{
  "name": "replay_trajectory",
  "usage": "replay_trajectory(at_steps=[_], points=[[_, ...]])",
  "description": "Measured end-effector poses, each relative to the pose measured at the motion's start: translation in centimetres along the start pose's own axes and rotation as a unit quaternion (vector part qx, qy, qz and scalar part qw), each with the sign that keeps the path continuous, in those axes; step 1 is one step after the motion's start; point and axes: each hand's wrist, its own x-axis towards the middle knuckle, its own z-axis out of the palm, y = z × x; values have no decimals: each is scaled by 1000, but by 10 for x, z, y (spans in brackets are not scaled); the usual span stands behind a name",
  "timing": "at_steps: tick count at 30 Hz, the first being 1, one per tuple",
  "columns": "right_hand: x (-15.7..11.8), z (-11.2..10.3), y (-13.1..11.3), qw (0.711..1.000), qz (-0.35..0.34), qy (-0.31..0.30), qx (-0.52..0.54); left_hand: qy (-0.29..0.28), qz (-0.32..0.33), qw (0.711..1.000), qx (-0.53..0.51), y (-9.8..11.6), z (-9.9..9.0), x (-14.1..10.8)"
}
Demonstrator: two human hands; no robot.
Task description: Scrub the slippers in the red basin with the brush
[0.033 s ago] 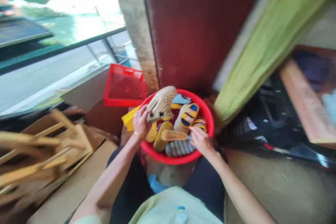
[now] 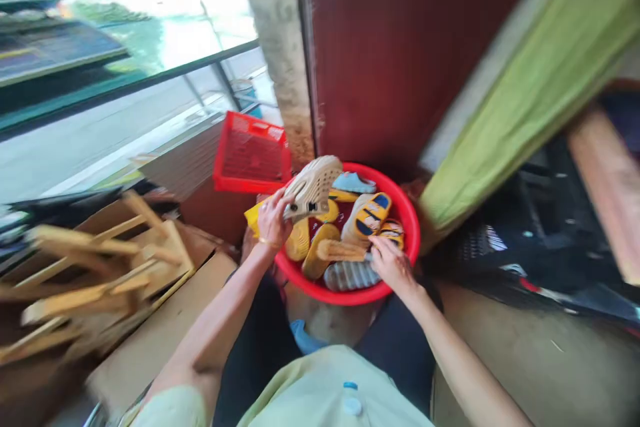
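A beige clog with holes (image 2: pixel 316 183) is gripped at its heel end by my left hand (image 2: pixel 275 219), over the left rim of a red basin (image 2: pixel 350 295). My right hand (image 2: pixel 393 263) is closed round the handle of a brush with tan bristles (image 2: pixel 343 251), held low over the basin. Inside lie yellow slippers (image 2: pixel 320 252), a grey ridged shoe (image 2: pixel 351 275), a beige slipper with blue and yellow straps (image 2: pixel 371 215) and a light blue shoe (image 2: pixel 354 183).
Behind the basin to the left is a red crate (image 2: pixel 253 153). Wooden stools (image 2: pixel 100 267) are heaped at the left by cardboard (image 2: pixel 167 320). A green cloth-like drape (image 2: pixel 505 107) slants down at the right, beside dark racks (image 2: pixel 480 233).
The whole view has shifted, so the scene sits further right and slightly higher. Both hands keep their holds on the clog and the brush, with little movement relative to the basin.
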Motion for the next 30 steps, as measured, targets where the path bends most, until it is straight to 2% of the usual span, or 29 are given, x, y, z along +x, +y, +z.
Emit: replay_trajectory(at_steps=[2,3,5,8,10,12,13,16,19,22,24,26,28,30], points=[[4,21,5,998,-15,-50,-44,86,-54,994,-47,-32,-35,-5],[5,31,5,995,-26,-75,-64,122,-92,986,-69,-50,-55,-16],[5,50,4,987,-51,-122,-95,165,-171,965,-112,-86,-99,-56],[1,77,3,973,-86,-177,-123,190,-305,924,-130,-124,-161,-152],[-1,93,6,965,-94,-206,-132,222,-399,884,-95,-133,-191,-222],[-1,106,12,961,-92,-221,-136,247,-469,846,-51,-131,-209,-286],[0,111,16,961,-92,-224,-132,241,-493,835,-33,-127,-214,-313],[1,120,23,966,-90,-213,-116,174,-541,822,15,-113,-216,-381],[0,122,25,971,-88,-195,-108,138,-588,796,47,-100,-208,-435],[-2,119,21,972,-86,-182,-119,106,-629,764,96,-97,-198,-479],[-2,115,15,971,-83,-174,-141,71,-647,747,132,-102,-193,-497],[-2,111,7,970,-66,-161,-171,21,-662,730,167,-109,-187,-502],[-1,108,-2,967,-46,-148,-200,-29,-656,730,187,-118,-181,-493],[0,105,-9,963,-36,-145,-224,-59,-636,743,198,-126,-172,-475]])
